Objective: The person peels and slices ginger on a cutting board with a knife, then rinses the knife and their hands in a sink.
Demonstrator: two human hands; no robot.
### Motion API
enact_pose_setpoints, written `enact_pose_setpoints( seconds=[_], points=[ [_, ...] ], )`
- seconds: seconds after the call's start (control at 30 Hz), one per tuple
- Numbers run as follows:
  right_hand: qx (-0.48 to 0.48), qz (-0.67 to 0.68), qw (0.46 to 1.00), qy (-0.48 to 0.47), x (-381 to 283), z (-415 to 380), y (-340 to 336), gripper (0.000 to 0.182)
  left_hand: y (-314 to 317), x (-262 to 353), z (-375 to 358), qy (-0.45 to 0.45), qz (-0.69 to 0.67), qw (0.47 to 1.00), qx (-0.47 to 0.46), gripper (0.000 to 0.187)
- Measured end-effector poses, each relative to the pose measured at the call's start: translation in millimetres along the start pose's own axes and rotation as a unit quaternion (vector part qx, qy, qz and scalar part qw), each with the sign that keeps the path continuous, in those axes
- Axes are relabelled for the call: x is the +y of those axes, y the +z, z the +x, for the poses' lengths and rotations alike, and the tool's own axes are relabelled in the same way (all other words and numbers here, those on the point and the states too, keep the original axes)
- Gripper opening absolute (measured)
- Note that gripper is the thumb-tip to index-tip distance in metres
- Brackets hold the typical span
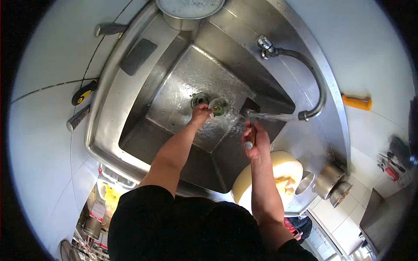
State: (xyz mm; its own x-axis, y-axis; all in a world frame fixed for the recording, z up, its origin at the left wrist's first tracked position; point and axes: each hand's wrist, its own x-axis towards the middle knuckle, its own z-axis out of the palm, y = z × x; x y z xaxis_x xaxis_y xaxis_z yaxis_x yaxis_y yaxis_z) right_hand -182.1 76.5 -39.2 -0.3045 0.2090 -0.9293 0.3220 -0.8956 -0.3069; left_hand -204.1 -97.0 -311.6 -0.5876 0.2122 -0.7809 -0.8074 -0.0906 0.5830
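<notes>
My left hand [201, 115] is over the drain [200, 100] in the steel sink [156, 93]. Its fingers pinch a small, pale, see-through round thing [217, 105], whose kind I cannot make out. Green scraps lie around the drain. My right hand [258, 140] is wrapped round the brown handle of a flat-bladed tool [249, 106], with its dark, wide blade pointing away from me. Beside the blade, water streams sideways in the picture from the curved faucet [320, 82].
A pot of foamy water [189, 8] stands at the far rim. A dark flat block [138, 56] lies on the left ledge. Under my right forearm is a cream-coloured tub [289, 167], near metal pots [329, 180]. Knife handles [109, 29] and an orange handle [357, 102] flank the sink.
</notes>
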Motion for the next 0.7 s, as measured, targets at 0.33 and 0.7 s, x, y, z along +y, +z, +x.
enact_pose_setpoints(
  seconds=[0.33,0.7],
  points=[
    [0.021,-0.218,0.963,-0.159,26,-164,-57,0.014,-10,69,-57,0.043,-0.046,0.996,-0.061,0.013],
    [0.018,-0.232,0.935,-0.270,88,-274,-142,0.016,-125,174,-219,0.111,-0.022,0.990,-0.082,0.019]
  ],
)
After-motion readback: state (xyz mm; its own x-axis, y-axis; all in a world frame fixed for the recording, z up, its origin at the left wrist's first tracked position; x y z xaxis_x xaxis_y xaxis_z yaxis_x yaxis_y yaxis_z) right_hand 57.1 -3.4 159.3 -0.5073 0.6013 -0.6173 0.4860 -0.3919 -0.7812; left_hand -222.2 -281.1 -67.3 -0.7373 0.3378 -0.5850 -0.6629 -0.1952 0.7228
